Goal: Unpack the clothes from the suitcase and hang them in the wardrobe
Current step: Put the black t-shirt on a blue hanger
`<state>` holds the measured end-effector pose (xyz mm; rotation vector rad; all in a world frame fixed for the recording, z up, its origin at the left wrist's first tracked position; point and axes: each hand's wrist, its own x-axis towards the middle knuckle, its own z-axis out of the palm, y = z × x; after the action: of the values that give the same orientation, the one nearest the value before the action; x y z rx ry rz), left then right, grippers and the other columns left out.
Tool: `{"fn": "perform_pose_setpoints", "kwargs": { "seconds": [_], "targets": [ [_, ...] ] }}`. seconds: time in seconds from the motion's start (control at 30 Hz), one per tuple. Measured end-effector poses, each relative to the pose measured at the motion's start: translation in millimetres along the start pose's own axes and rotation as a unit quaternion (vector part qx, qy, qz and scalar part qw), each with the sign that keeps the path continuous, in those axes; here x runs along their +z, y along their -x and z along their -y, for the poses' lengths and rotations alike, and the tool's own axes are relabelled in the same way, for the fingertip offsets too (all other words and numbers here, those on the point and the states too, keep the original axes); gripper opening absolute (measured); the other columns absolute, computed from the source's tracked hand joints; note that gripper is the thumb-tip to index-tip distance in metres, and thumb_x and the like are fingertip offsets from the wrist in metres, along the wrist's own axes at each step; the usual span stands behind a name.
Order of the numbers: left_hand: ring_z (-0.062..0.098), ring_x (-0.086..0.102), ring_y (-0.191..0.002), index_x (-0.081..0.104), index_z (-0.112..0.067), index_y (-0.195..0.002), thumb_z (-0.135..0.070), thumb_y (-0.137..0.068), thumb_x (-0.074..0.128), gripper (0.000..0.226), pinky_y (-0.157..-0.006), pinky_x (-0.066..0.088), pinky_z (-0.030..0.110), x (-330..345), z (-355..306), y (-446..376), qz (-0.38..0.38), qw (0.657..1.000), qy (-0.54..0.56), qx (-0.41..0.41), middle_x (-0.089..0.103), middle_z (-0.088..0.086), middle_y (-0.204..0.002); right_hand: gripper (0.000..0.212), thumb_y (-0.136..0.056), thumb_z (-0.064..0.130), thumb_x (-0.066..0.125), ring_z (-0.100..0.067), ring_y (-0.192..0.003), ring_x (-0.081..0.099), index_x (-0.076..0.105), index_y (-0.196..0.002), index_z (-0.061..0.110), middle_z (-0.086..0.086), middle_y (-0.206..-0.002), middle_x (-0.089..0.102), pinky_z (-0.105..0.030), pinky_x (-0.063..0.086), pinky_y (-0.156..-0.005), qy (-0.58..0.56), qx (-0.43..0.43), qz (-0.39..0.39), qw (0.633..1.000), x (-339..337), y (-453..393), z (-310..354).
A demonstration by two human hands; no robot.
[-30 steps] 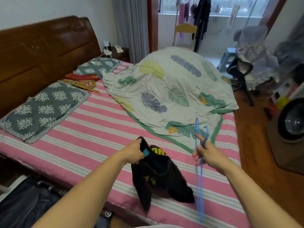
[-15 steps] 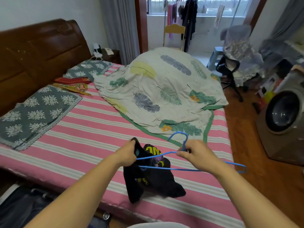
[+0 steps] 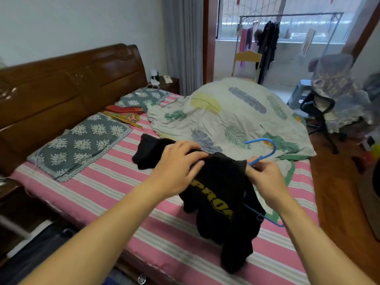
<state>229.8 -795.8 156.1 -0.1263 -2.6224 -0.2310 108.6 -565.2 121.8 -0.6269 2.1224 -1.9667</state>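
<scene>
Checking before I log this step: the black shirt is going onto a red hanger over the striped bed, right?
Not quite: the hanger is blue, not red, as the head view shows. The rest holds: the black shirt is going onto it over the striped bed.

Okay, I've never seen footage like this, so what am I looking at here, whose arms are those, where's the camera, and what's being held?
There is no machine: the camera sits on a person's head, looking forward and down, so the two bare arms are the wearer's own. The left hand rests on a black garment with yellow lettering. The right hand pinches the neck of a blue hanger, which the garment partly covers. Below lies a bed with a pink striped sheet, two grey patterned pillows and a leaf-print quilt.
</scene>
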Motion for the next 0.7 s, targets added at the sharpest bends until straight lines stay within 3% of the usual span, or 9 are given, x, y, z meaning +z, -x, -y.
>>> {"fn": "perform_pose_setpoints", "kwargs": {
  "seconds": [0.1, 0.17, 0.3, 0.37, 0.43, 0.5, 0.53, 0.6, 0.7],
  "targets": [
    [0.020, 0.050, -0.122, 0.053, -0.028, -0.139, -0.049, -0.103, 0.038, 0.045, -0.104, 0.036, 0.042, -9.4, 1.8, -5.8, 0.032, 0.992, -0.107, 0.058, 0.056, -0.005, -0.130, 0.023, -0.086, -0.002, 0.061, -0.010, -0.051, 0.033, 0.056, -0.064, -0.001, -0.006, -0.065, 0.043, -0.022, 0.026, -0.051, -0.052, -0.028, 0.049, 0.997, 1.9, -6.0, 25.3],
    [0.020, 0.055, -0.109, 0.052, -0.026, -0.137, -0.049, -0.104, 0.036, 0.043, -0.094, 0.043, 0.040, -12.5, -7.3, -18.0, 0.047, 0.989, -0.114, 0.082, 0.060, -0.004, -0.118, 0.022, -0.079, 0.013, 0.064, -0.012, -0.051, 0.038, 0.057, -0.062, 0.001, -0.003, -0.062, 0.047, -0.024, 0.029, -0.052, 0.006, -0.085, 0.070, 0.994, 9.9, -9.3, 38.5],
    [0.024, 0.060, -0.092, 0.059, -0.026, -0.108, -0.039, -0.102, 0.047, 0.018, -0.074, 0.050, 0.042, -11.2, -15.7, -36.8, 0.106, 0.993, 0.052, 0.008, 0.063, -0.005, -0.096, 0.027, -0.085, 0.012, 0.069, -0.013, -0.048, 0.046, 0.063, -0.058, 0.017, 0.002, -0.047, 0.052, -0.029, 0.037, -0.053, 0.072, -0.106, 0.050, 0.991, 35.9, -20.4, 45.4],
    [0.024, 0.062, -0.093, 0.063, -0.028, -0.104, -0.037, -0.101, 0.052, 0.015, -0.072, 0.048, 0.038, -5.4, -13.9, -34.1, 0.100, 0.990, 0.080, -0.061, 0.067, -0.005, -0.094, 0.018, -0.088, 0.015, 0.071, -0.016, -0.058, 0.058, 0.071, -0.071, 0.011, -0.003, -0.060, 0.065, -0.030, 0.045, -0.063, 0.112, -0.109, 0.040, 0.987, 45.3, -26.0, 37.7],
    [0.025, 0.063, -0.097, 0.067, -0.028, -0.106, -0.038, -0.101, 0.053, 0.018, -0.077, 0.049, 0.038, 0.5, -10.0, -24.4, 0.077, 0.981, 0.087, -0.155, 0.071, -0.003, -0.099, 0.012, -0.091, 0.023, 0.068, -0.013, -0.076, 0.060, 0.072, -0.083, 0.016, 0.003, -0.079, 0.069, -0.028, 0.045, -0.073, 0.214, -0.166, -0.056, 0.961, 48.4, -27.1, 18.3],
    [0.024, 0.065, -0.103, 0.071, -0.026, -0.110, -0.038, -0.100, 0.054, 0.022, -0.087, 0.052, 0.041, 6.1, -0.6, -11.8, 0.052, 0.962, 0.128, -0.237, 0.074, -0.003, -0.106, 0.017, -0.093, 0.023, 0.058, -0.010, -0.073, 0.050, 0.061, -0.076, 0.018, 0.005, -0.076, 0.057, -0.032, 0.040, -0.069, 0.200, -0.167, -0.181, 0.948, 51.7, -10.2, -5.9],
    [0.023, 0.066, -0.103, 0.072, -0.025, -0.109, -0.038, -0.099, 0.055, 0.024, -0.089, 0.052, 0.043, 6.2, 4.1, -4.3, 0.044, 0.950, 0.152, -0.270, 0.074, -0.003, -0.106, 0.018, -0.092, 0.022, 0.055, -0.010, -0.071, 0.047, 0.057, -0.074, 0.019, 0.005, -0.074, 0.054, -0.034, 0.038, -0.067, 0.190, -0.153, -0.194, 0.950, 56.9, 3.2, -17.2],
    [0.021, 0.068, -0.096, 0.074, -0.020, -0.102, -0.038, -0.096, 0.056, 0.026, -0.087, 0.054, 0.044, 3.2, 13.9, 7.6, 0.030, 0.929, 0.198, -0.310, 0.075, 0.000, -0.097, 0.005, -0.088, 0.021, 0.059, -0.009, -0.083, 0.055, 0.064, -0.090, 0.021, 0.007, -0.088, 0.060, -0.037, 0.047, -0.077, 0.192, -0.102, -0.088, 0.972, 75.3, 25.5, -49.2],
    [0.010, 0.068, -0.083, 0.077, -0.021, -0.091, -0.028, -0.099, 0.062, 0.019, -0.079, 0.052, 0.032, -7.6, 21.7, 19.1, 0.009, 0.896, 0.278, -0.345, 0.076, -0.003, -0.087, 0.058, -0.083, 0.031, 0.063, -0.013, -0.128, 0.047, 0.052, -0.139, 0.022, 0.008, -0.136, 0.054, -0.039, 0.038, -0.110, 0.237, -0.030, 0.108, 0.965, 102.2, 36.1, -86.8]
  ]
}}
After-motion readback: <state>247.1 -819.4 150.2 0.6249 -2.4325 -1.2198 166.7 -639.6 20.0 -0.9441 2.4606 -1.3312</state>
